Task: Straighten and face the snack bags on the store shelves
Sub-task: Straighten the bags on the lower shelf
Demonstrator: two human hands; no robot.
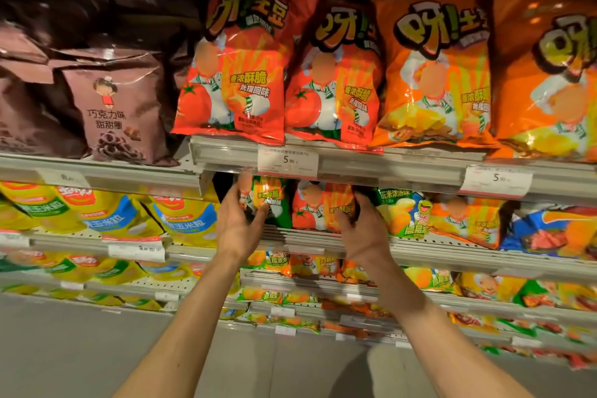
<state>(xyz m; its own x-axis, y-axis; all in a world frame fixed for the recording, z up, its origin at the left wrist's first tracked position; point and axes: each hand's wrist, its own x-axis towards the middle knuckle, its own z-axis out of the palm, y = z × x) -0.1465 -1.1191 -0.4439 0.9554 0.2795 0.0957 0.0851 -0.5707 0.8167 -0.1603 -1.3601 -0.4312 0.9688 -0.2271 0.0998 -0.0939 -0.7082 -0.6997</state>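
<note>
Both my hands reach into the second shelf (300, 237), under the price rail. My left hand (237, 221) grips the left side of a green snack bag (269, 200), fingers curled round its edge. My right hand (360, 226) holds the right edge of a red tomato snack bag (318, 208) that stands upright beside the green one. The tops of both bags are hidden behind the upper shelf's rail.
Above, large red bags (232, 74) and orange bags (436, 74) stand on the top shelf (387, 161) with price tags (287, 160). Brown bags (119, 107) sit left, yellow bags (187, 216) lower left. Green and orange bags (407, 213) fill the right. Grey floor lies below.
</note>
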